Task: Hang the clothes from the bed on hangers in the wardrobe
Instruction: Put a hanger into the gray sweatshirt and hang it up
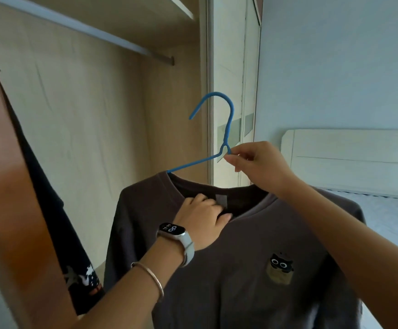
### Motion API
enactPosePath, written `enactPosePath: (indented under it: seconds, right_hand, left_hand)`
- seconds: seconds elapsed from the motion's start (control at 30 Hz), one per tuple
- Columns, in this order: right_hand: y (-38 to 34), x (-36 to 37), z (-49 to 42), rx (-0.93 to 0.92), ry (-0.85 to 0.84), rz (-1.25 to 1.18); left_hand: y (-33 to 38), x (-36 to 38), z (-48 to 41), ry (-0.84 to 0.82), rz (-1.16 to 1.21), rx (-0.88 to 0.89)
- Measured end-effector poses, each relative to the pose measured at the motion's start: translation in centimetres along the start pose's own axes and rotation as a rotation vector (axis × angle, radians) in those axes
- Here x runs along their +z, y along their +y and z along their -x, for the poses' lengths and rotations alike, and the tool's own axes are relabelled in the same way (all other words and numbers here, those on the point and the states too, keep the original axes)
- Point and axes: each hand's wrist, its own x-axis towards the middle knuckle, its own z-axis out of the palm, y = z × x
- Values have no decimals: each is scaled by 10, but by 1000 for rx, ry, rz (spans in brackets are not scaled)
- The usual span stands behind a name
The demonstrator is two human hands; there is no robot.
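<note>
- Our right hand (257,162) pinches the blue hanger (228,124) at its neck, just under the hook, between thumb and forefinger; the other fingers are curled in loosely.
- Our left hand (202,222) grips the front of the shirt's neckline, with the fingers tucked inside the collar and the thumb pressed on the outside.
- The shirt (240,276), dark grey-brown with a small cat patch (281,267) on the chest, hangs on the hanger; one hanger arm goes in at the collar.
- We hold hanger and shirt in the air in front of the open wardrobe (86,115), near its right edge, well below the rail (122,42); the hook touches nothing.
- A dark garment (50,222) with a pale print low down hangs at the wardrobe's left edge, beside the brown door (10,186).
- A watch (171,230) and a thin bangle (150,274) sit on our left wrist.
- The bed (387,214) with its pale headboard (347,157) lies to the right, behind our right arm.
</note>
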Motion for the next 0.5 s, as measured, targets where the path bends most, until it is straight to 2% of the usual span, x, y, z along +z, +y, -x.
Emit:
enactPosePath:
  seconds: [0.1,0.2,0.33,0.43,0.5]
  right_hand:
    - [9,11,-18,31,-2,9]
    - [20,25,-40,50,-12,-12]
    - [39,49,-76,20,-52,-85]
    - [51,69,-114,-35,-101,-166]
    - [57,85,-144,-102,-135,-195]
  left_hand:
    - [-13,-8,-12,137,381,-24]
    - [-31,-21,-32,298,683,-154]
    - [-58,-36,-71,504,810,-256]
    - [-73,-38,-112,428,857,-307]
    - [-81,-36,-143,485,871,-300]
